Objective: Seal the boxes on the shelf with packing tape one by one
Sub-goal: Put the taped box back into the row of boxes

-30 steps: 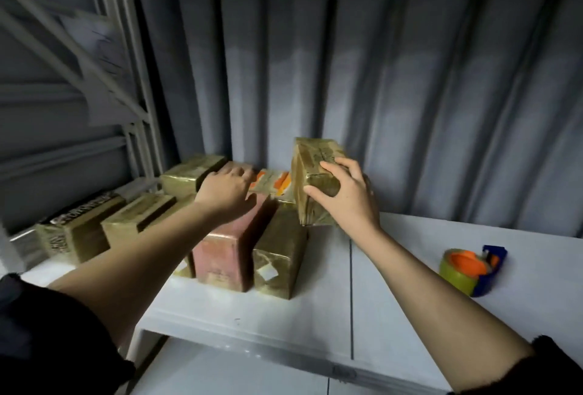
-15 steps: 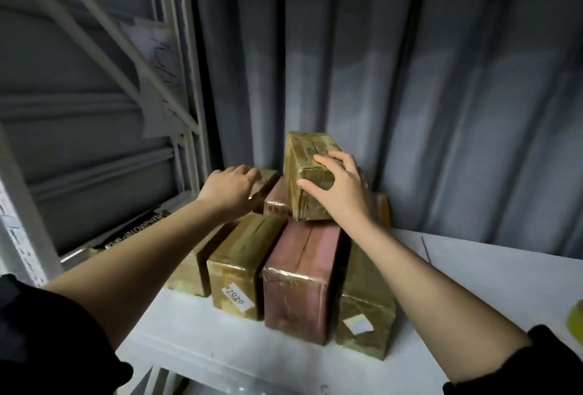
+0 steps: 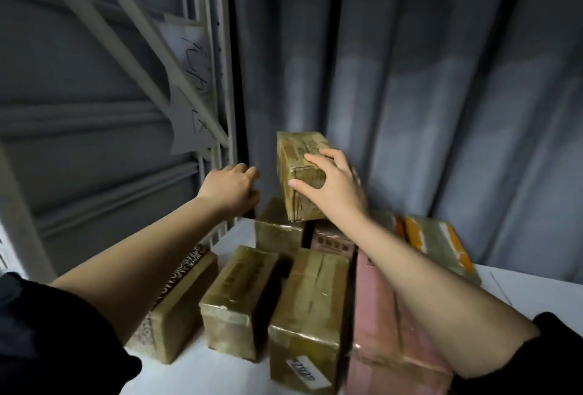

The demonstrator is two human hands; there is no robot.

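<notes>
Hands first, as I watched the feed: both arms reached forward over the white shelf, forearms bare, dark sleeves at the bottom corners. My right hand was stretched out and gripped the tape-wrapped box, thumb against its near face and fingers curved over its upper right edge, clamped on it. That box was tilted and sat highest of all, its lower end resting on or just above the olive box behind the front row; I could not tell whether the two touched. My left hand hung to the left of the held box, apart from it, wrist raised and fingers loosely curled downward around nothing. Below the held box, nearer to me, stood three olive-brown boxes side by side: one with printed lettering, a smaller one, and one bearing a white label. A pink box lay under my right forearm, below and right of the held box. An orange-striped box lay to its right against the grey corrugated wall.
</notes>
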